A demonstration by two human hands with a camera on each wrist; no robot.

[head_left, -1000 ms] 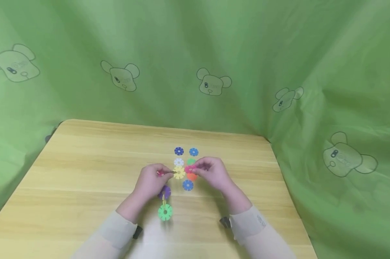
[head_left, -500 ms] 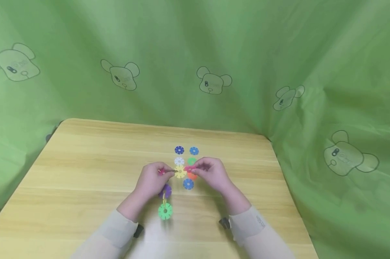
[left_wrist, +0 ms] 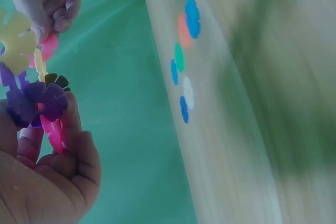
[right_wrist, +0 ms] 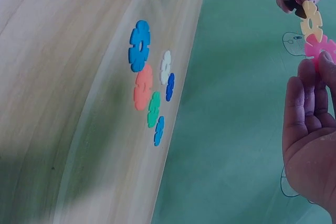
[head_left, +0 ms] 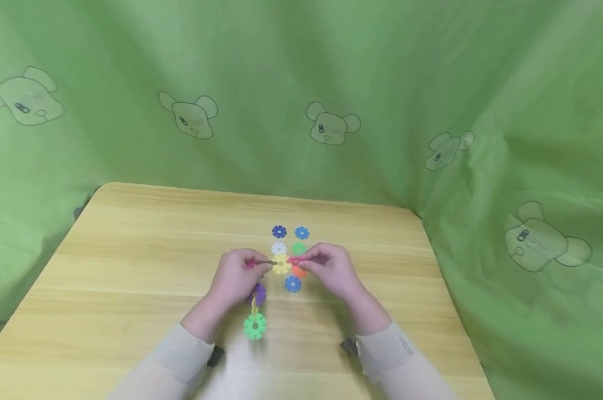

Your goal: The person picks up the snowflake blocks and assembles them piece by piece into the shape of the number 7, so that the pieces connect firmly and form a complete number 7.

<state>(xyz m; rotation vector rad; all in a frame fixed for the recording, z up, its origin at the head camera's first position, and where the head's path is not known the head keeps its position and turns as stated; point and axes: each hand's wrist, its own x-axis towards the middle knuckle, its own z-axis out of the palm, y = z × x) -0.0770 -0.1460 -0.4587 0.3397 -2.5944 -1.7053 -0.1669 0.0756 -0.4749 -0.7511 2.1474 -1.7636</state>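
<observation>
The left hand (head_left: 234, 278) grips a cluster of joined notched discs. In the left wrist view, purple discs (left_wrist: 50, 100), a pink disc (left_wrist: 52, 132) and a dark disc (left_wrist: 59, 81) sit at its fingers. From this cluster hang a purple disc (head_left: 259, 294), an edge-on yellow one and a green disc (head_left: 255, 326) in the head view. Between the hands is a yellow disc (head_left: 281, 264). The right hand (head_left: 333, 268) pinches a pink disc (right_wrist: 318, 46) between thumb and fingers; it meets a yellow disc (right_wrist: 312, 22) in the right wrist view.
On the wooden table (head_left: 146, 250) beyond and below the hands lie loose discs: dark blue (head_left: 279, 231), white (head_left: 279, 248), green (head_left: 298, 248), orange (head_left: 299, 271) and blue (head_left: 293, 284), (head_left: 302, 233) ones. A green curtain (head_left: 261, 111) stands behind the table.
Both hands keep their grips and have barely moved. The pink disc at the right hand has tilted a little beside the yellow disc. The head view has shifted slightly.
</observation>
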